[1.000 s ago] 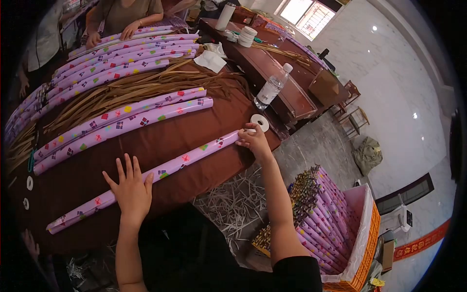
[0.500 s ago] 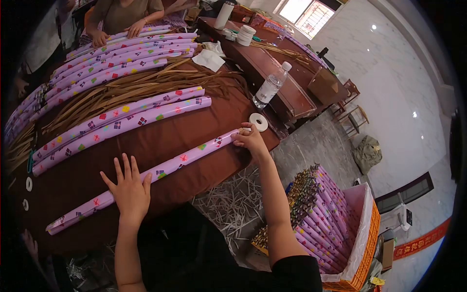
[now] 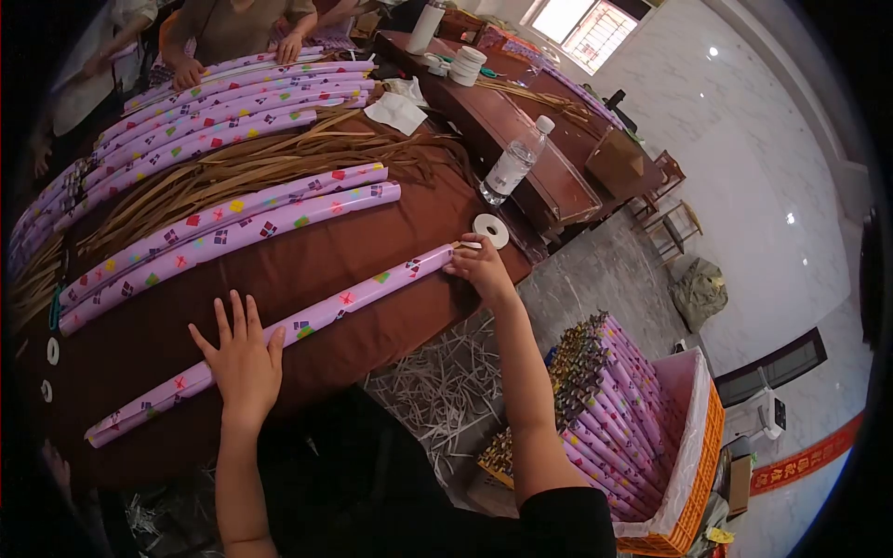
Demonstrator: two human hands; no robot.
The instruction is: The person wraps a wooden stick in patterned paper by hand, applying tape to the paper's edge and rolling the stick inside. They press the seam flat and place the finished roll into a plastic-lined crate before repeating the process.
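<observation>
A long purple patterned roll (image 3: 349, 298) lies slanting across the brown-covered table (image 3: 372, 349). My left hand (image 3: 244, 358) rests on its lower left part, palm down with the fingers spread. At the right end of the roll, the fingers of my right hand (image 3: 479, 267) are closed around its tip, where a small white piece shows. Just beyond that hand is a white tape roll (image 3: 491, 231). Two more purple rolls (image 3: 270, 223) lie farther up the table, beside a heap of brown strips (image 3: 223, 172).
A water bottle (image 3: 514, 163) stands behind the tape roll. Across the table, a person's hands (image 3: 191, 73) touch more rolls. An orange crate (image 3: 699, 465) with many purple rolls stands at lower right. Shredded paper (image 3: 442, 386) lies on the floor.
The view has shifted very slightly. Across the table, the other person's hand has moved right along the rolls. My hands stay in nearly the same places on the roll.
</observation>
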